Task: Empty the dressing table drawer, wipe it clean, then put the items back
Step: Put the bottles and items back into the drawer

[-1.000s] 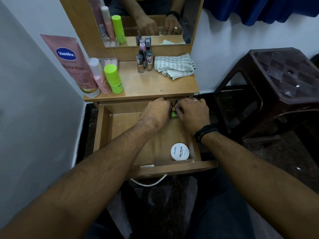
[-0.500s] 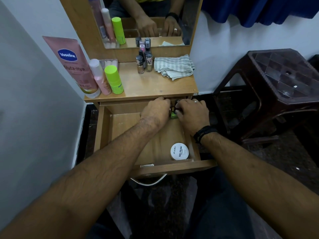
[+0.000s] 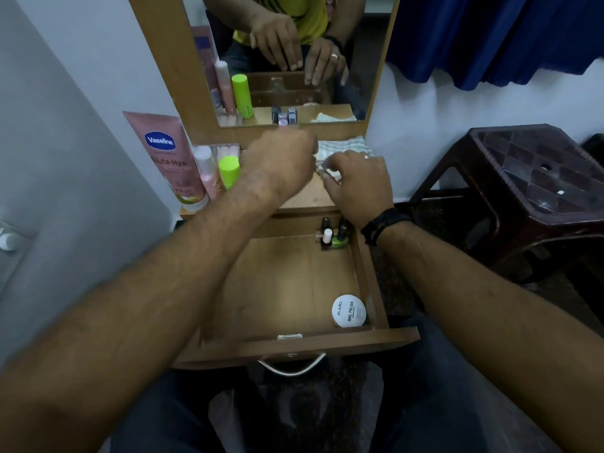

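Note:
The wooden drawer stands pulled out. In its back right corner is a cluster of small nail polish bottles, one of them green. A white round jar labelled nail polish lies in the front right corner. My left hand hovers over the back of the tabletop and hides the bottles there. My right hand hovers beside it, next to the folded striped cloth. In the mirror, the fingers of both hands point down, apart and empty.
A pink Vaseline tube, a pink bottle and a lime green bottle stand at the tabletop's left. A mirror rises behind. A dark plastic stool is on the right, below a blue curtain.
Both hands have let go of the nail polish bottles in the drawer's back right corner and risen to above the tabletop. The bottles now stand uncovered in the drawer.

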The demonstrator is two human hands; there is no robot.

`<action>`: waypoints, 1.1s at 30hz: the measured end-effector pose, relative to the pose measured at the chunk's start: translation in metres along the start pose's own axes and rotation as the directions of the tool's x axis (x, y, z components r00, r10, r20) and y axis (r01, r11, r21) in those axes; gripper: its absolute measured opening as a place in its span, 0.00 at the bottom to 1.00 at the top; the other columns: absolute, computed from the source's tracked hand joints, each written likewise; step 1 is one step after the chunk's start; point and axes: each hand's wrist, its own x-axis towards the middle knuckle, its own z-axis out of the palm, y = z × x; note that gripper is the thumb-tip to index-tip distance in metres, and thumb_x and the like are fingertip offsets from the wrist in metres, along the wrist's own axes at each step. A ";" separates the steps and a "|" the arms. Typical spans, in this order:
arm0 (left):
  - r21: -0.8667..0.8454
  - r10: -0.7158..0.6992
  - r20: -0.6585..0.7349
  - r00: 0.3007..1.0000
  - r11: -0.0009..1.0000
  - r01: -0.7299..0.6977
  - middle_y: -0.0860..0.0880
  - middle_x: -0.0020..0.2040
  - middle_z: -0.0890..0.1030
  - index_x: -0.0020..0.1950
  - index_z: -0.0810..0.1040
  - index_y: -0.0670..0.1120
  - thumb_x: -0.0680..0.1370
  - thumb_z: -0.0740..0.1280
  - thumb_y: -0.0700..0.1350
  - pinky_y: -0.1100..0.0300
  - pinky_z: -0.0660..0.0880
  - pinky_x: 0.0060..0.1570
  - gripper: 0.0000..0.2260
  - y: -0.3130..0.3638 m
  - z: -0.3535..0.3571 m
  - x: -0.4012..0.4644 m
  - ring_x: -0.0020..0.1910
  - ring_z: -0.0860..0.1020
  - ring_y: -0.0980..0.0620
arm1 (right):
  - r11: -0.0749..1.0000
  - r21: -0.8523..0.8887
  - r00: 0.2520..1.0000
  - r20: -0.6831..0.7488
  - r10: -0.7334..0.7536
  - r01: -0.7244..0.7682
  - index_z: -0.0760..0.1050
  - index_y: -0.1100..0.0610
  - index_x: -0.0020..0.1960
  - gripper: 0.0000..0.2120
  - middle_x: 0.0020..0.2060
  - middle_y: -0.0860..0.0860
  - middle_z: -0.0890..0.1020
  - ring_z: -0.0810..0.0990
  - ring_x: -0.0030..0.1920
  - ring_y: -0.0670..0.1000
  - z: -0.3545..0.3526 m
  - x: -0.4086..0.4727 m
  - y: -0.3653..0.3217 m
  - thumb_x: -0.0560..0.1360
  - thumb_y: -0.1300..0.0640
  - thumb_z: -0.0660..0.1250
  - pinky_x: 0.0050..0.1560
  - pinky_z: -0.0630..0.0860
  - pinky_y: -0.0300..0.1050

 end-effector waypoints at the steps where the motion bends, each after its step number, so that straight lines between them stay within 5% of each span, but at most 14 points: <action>1: 0.020 -0.016 -0.005 1.000 1.000 0.016 0.46 0.56 0.80 0.59 0.82 0.51 0.80 0.67 0.47 0.44 0.80 0.50 0.09 -0.004 -0.008 0.008 0.55 0.80 0.41 | 1.000 0.024 1.000 0.011 0.003 -0.003 0.79 0.51 0.56 0.11 0.52 0.49 0.83 0.80 0.54 0.55 0.000 0.011 -0.004 0.77 0.49 0.65 0.57 0.67 0.52; 8: 0.196 -0.124 0.063 0.990 0.974 0.109 0.44 0.50 0.77 0.58 0.80 0.46 0.79 0.67 0.44 0.46 0.76 0.46 0.09 -0.029 -0.009 0.040 0.48 0.77 0.41 | 0.996 0.078 0.982 0.190 0.019 -0.034 0.77 0.53 0.65 0.18 0.61 0.51 0.81 0.77 0.62 0.54 0.010 0.062 -0.018 0.76 0.51 0.67 0.63 0.71 0.52; 15: 0.200 -0.154 0.150 0.977 0.972 0.122 0.47 0.42 0.71 0.55 0.80 0.48 0.77 0.68 0.53 0.44 0.78 0.49 0.11 -0.043 0.020 0.055 0.43 0.71 0.43 | 0.997 0.074 0.973 0.231 -0.001 -0.016 0.77 0.54 0.65 0.18 0.60 0.54 0.80 0.78 0.60 0.56 0.025 0.084 -0.024 0.76 0.54 0.65 0.60 0.73 0.51; 33: 0.155 -0.070 0.082 0.994 0.986 0.056 0.46 0.48 0.78 0.57 0.77 0.50 0.78 0.67 0.51 0.46 0.71 0.47 0.10 -0.043 0.009 0.047 0.49 0.77 0.40 | 0.961 0.261 0.993 0.092 0.072 -0.093 0.80 0.56 0.46 0.03 0.44 0.51 0.83 0.79 0.46 0.51 0.025 0.082 -0.027 0.74 0.58 0.68 0.48 0.77 0.50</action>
